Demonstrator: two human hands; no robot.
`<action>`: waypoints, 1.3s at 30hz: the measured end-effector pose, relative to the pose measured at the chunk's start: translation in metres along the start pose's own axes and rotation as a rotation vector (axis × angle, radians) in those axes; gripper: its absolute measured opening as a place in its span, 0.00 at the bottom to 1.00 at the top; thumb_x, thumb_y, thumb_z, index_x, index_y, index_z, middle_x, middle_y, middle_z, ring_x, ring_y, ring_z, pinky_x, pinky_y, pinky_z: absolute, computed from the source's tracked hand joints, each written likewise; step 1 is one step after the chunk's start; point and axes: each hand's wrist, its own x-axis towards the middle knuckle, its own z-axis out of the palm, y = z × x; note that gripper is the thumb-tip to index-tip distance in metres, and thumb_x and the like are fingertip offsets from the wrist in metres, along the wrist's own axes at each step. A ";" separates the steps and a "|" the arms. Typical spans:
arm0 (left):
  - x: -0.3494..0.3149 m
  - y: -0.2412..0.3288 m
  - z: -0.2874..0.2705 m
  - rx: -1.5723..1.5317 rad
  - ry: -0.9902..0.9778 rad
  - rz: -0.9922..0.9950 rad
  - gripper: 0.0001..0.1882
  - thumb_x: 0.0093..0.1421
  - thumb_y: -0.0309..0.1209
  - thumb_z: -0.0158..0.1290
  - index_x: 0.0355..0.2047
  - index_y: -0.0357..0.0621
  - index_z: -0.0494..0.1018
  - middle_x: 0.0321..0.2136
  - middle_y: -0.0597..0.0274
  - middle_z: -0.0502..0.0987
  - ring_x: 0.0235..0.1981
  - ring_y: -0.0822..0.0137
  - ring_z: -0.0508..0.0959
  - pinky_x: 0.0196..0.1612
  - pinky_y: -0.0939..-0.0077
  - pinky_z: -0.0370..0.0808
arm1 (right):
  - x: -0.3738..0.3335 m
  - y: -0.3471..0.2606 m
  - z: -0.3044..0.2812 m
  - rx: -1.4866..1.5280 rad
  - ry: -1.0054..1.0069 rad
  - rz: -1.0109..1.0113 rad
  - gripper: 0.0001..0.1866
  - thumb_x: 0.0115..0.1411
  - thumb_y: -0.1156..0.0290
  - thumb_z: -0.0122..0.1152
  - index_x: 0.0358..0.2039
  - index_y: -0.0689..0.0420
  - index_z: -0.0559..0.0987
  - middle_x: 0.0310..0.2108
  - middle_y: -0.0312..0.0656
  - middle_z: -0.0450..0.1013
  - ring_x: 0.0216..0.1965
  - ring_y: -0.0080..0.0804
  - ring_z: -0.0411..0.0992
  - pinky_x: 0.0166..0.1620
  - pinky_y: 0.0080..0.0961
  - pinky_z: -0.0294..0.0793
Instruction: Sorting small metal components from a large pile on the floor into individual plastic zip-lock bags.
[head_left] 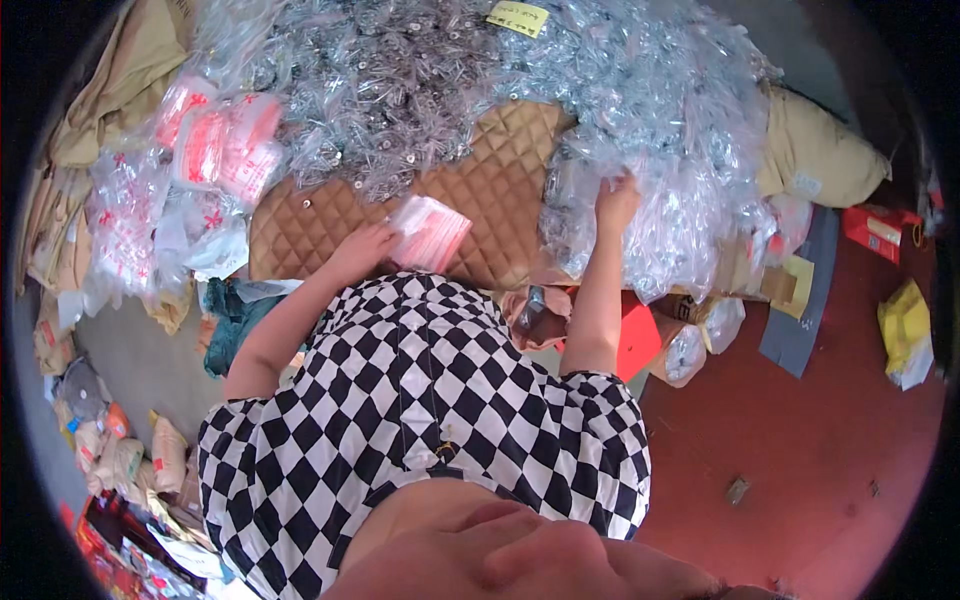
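My left hand (368,250) is closed on the left edge of a flat clear plastic bag with red print (436,238), just above the brown quilted cover (510,150). To the right, my right hand (617,205) reaches into a heap of clear plastic bags (668,225). Its fingers are drawn together at the heap's near left part; what lies between them is too small to make out. Beyond both hands spreads a large pile of small clear packets (400,90), with dark bits and tiny round pieces showing through.
Bundles of red-printed bags (225,135) lie at the left, beside more loose clear bags (130,225). A yellow paper note (517,18) rests on the far pile. A tan sack (820,150) bounds the right side. On the red floor (760,430) lies a yellow bag (905,325).
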 end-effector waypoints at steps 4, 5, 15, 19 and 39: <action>-0.016 -0.001 0.004 -0.075 0.112 0.024 0.18 0.56 0.34 0.52 0.48 0.48 0.74 0.47 0.59 0.74 0.46 0.56 0.76 0.45 0.64 0.75 | 0.010 -0.089 -0.020 0.039 0.220 -0.442 0.23 0.50 0.68 0.67 0.47 0.57 0.75 0.46 0.49 0.73 0.50 0.52 0.69 0.50 0.44 0.68; -0.011 0.005 -0.013 -0.135 -0.017 -0.077 0.14 0.56 0.36 0.52 0.41 0.47 0.74 0.43 0.57 0.76 0.42 0.55 0.77 0.42 0.63 0.75 | 0.017 -0.101 -0.014 0.036 0.221 -0.441 0.23 0.50 0.68 0.67 0.47 0.57 0.75 0.46 0.49 0.73 0.50 0.52 0.69 0.50 0.44 0.68; -0.024 0.019 -0.045 -0.458 0.169 -0.330 0.12 0.59 0.30 0.50 0.43 0.47 0.77 0.36 0.52 0.77 0.39 0.50 0.77 0.40 0.59 0.74 | 0.093 -0.130 0.098 0.081 -0.143 0.204 0.22 0.50 0.51 0.67 0.35 0.57 0.80 0.33 0.50 0.79 0.37 0.48 0.78 0.41 0.45 0.75; -0.017 0.031 -0.069 -0.490 0.311 -0.414 0.15 0.60 0.23 0.47 0.46 0.45 0.76 0.33 0.49 0.73 0.38 0.50 0.74 0.44 0.64 0.71 | 0.098 -0.114 0.098 0.590 -0.177 0.186 0.14 0.55 0.57 0.65 0.32 0.55 0.82 0.34 0.46 0.80 0.37 0.42 0.78 0.43 0.33 0.75; -0.032 0.026 -0.080 -0.565 0.788 -0.590 0.07 0.53 0.31 0.61 0.28 0.41 0.76 0.27 0.58 0.74 0.29 0.57 0.76 0.31 0.67 0.72 | -0.114 -0.249 0.064 -0.171 -0.882 -1.066 0.22 0.55 0.65 0.60 0.51 0.52 0.73 0.42 0.42 0.74 0.46 0.45 0.72 0.44 0.40 0.74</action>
